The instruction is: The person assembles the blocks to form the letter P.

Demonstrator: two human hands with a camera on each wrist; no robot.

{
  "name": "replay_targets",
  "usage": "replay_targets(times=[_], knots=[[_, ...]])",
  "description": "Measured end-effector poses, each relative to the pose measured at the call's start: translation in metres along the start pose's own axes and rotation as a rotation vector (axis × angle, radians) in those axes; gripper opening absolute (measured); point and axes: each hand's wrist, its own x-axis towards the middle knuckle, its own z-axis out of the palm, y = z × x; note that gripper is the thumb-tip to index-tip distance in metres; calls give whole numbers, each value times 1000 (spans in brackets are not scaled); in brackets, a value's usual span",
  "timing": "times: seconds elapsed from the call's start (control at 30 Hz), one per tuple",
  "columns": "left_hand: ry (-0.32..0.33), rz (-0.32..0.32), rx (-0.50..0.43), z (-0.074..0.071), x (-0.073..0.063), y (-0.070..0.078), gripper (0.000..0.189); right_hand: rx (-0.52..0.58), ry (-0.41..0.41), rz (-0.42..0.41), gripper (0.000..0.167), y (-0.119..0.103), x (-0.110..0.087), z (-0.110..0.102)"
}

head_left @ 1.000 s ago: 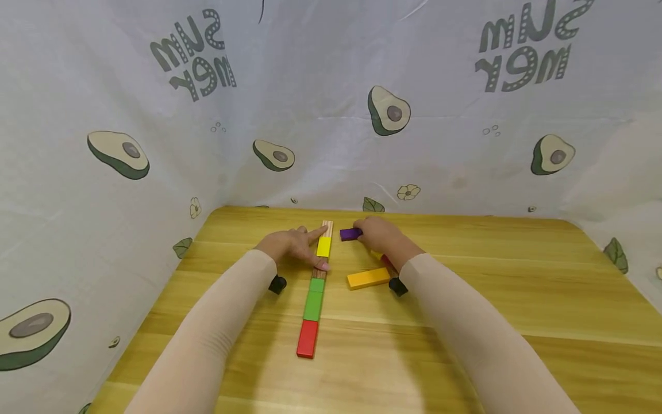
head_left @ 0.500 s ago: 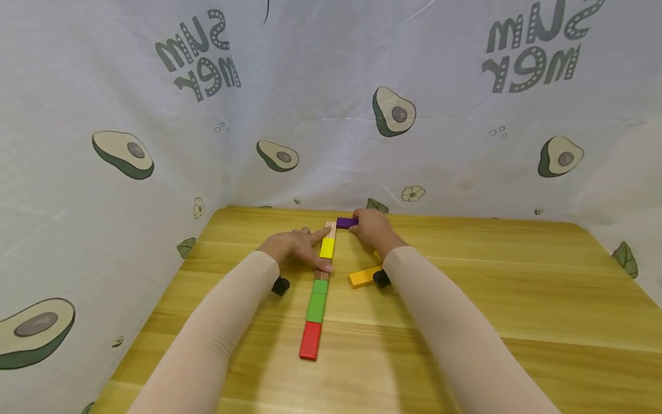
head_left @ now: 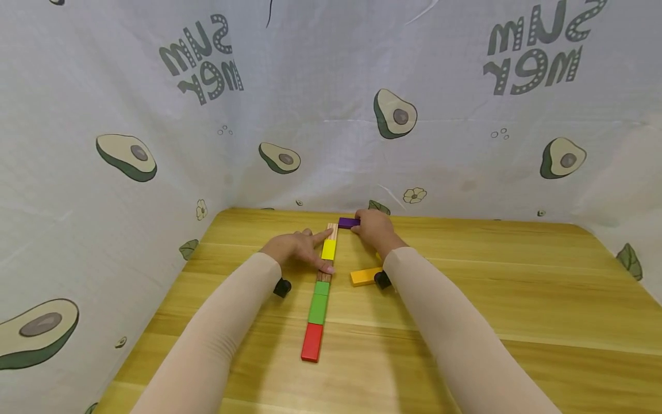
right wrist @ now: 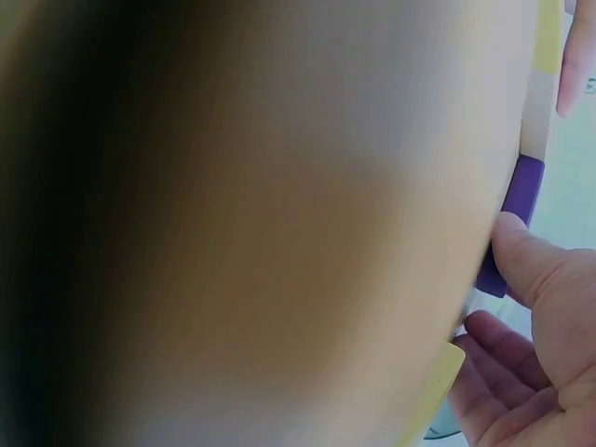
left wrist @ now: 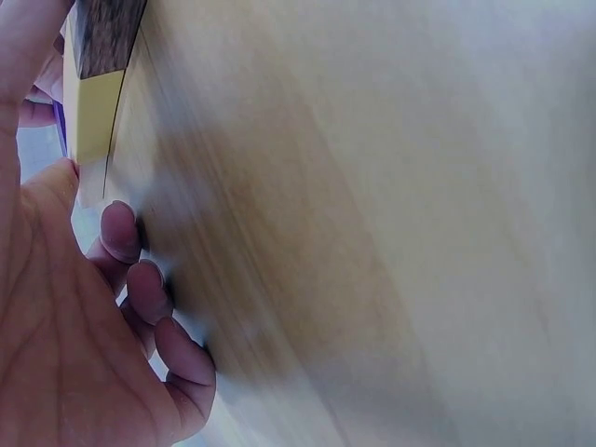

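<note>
A row of wooden blocks runs away from me: red [head_left: 312, 343], green [head_left: 318, 307], dark brown [head_left: 323, 278], yellow [head_left: 328, 250] and a pale wood block [head_left: 333, 231] at the far end. My left hand [head_left: 299, 248] lies along its left side, index finger extended to the pale block and thumb at the brown one. Its other fingers bend loosely over the table in the left wrist view. With thumb and fingers, my right hand [head_left: 376, 229] pinches a purple block [right wrist: 526, 182]. That block lies crosswise, its left end against the pale block's far end.
An orange block [head_left: 364, 277] lies right of the row, partly behind the right wrist's black camera [head_left: 383, 280]. A yellow piece [right wrist: 436, 396] sits near the right hand, mostly hidden in the head view. A printed curtain [head_left: 331, 184] hangs behind the wooden table [head_left: 517, 276].
My right hand has carried the purple block left and away from me, up to the row's far end; over the last half second it hardly moves. The left hand stays in place.
</note>
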Motion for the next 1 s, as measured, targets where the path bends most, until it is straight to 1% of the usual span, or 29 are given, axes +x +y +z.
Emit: replay_targets(times=[0.13,0.27,0.37,0.5,0.63,0.7,0.83,0.9,1.0], knots=[[7,7,7,1,1,0,121,32,10,18,50,3,1,3],[9,8,16,2,0,0,120,125,-9,16,64,10,2,5],[12,7,21,1,-2,0,119,232,-55,-7,71,17,-3,0],[16,7,28,0,-6,0,118,351,-131,-50,73,28,-14,-12],[20,17,31,1,-6,2,117,397,-207,-90,67,48,-28,-22],[24,22,30,0,-5,2,117,386,-231,-113,61,59,-35,-27],[22,14,19,1,-4,2,119,329,-246,-173,45,82,-47,-33],[17,4,14,1,-3,2,119,311,-262,-212,45,92,-52,-35],[11,-6,8,2,-3,1,120,275,-285,-238,47,101,-58,-35]])
